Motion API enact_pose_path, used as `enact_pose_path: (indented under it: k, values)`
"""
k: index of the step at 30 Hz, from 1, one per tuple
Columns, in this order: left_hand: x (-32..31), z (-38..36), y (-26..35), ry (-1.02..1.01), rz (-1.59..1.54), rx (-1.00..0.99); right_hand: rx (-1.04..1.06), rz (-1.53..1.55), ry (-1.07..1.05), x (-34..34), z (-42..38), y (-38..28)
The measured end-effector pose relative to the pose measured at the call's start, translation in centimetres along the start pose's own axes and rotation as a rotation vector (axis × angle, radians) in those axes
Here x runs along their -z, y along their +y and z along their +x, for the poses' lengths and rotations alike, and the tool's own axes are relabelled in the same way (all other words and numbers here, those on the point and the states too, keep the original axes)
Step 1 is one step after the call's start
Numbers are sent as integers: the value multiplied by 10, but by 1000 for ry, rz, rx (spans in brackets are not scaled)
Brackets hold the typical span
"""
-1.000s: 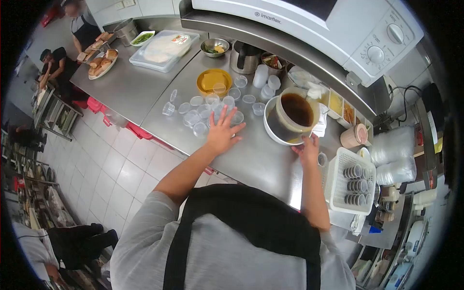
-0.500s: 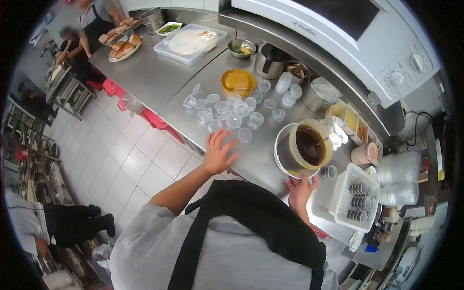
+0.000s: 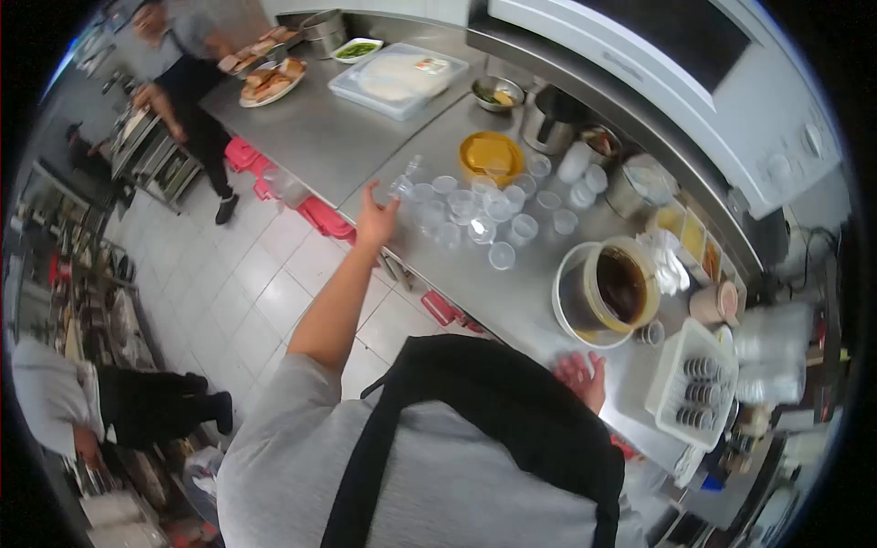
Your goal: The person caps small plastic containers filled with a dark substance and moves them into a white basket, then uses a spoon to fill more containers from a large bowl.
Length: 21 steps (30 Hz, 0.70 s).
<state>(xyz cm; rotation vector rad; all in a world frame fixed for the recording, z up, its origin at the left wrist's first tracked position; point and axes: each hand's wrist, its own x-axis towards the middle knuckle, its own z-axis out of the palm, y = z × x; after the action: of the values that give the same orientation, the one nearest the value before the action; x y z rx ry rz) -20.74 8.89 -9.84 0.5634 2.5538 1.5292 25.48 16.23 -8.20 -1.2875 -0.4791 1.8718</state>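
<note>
My left hand point(image 3: 375, 219) reaches out at the left edge of the scattered clear plastic cups point(image 3: 481, 228), its fingers apart beside the leftmost ones. Whether a fingertip touches a cup cannot be made out. My right hand point(image 3: 583, 379) is low at the counter's front edge, fingers spread and slightly curled, holding nothing. Just above it stands a bucket point(image 3: 574, 297) of dark brown liquid point(image 3: 621, 283). A yellow bowl point(image 3: 491, 157) sits behind the cups. Right of my right hand is a white basket point(image 3: 671, 374) with rows of small filled cups point(image 3: 702, 394).
A lidded plastic container point(image 3: 399, 80), a plate of bread point(image 3: 271, 84) and a metal bowl point(image 3: 498, 94) stand farther back on the steel counter point(image 3: 365, 142). A microwave point(image 3: 658, 64) overhangs the right. One person point(image 3: 189, 100) stands at the far left, another point(image 3: 119, 402) at lower left.
My left hand has moved left and away from me, to the leftmost cups. My right hand has come off the bucket's lower edge. The view has shifted, and the far person stands more upright.
</note>
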Motion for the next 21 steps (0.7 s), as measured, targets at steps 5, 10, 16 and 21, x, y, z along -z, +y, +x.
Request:
enact_pose_path:
  k: [5,10,16,21]
  values:
    - [-25,63,-41,-293,-211,162,990,-590,151,13,-14,-79]
    - [4,38,-11,-333,-649,174,1401,-1251,187,-53,-25,-167]
    - [55,-6,29,-471,-457,-153,1536,-1715,17,-108,1,-199]
    - [55,-19,38,-433,-489,-246,1333,-1914,-59,-110,10,-200]
